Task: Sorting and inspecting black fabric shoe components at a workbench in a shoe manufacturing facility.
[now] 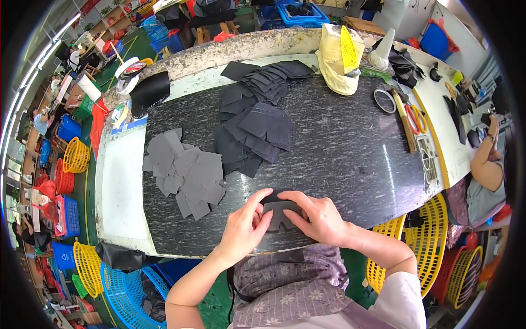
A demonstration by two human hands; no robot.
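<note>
Near the front edge of the dark worktable, my left hand (245, 223) and my right hand (319, 217) pinch a small dark grey cut piece (279, 208) from its two sides. The piece looks like sheet material with a notch in its near edge, and a blacker layer shows at its far edge. Thumbs lie on the near side, with the index fingers curled over the far side. To the left of my hands spreads a loose pile of grey cut pieces (192, 170). Beyond it, overlapping black cut pieces (266, 129) run toward the back of the table.
At the right lie a tape roll (384, 102), orange-handled scissors (421, 119) and a wooden-handled tool (404, 120). A cream-coloured container (337, 74) stands at the back. Yellow baskets (430, 241) and a blue basket (123, 290) flank me. Another person's arm (485, 162) rests at the far right.
</note>
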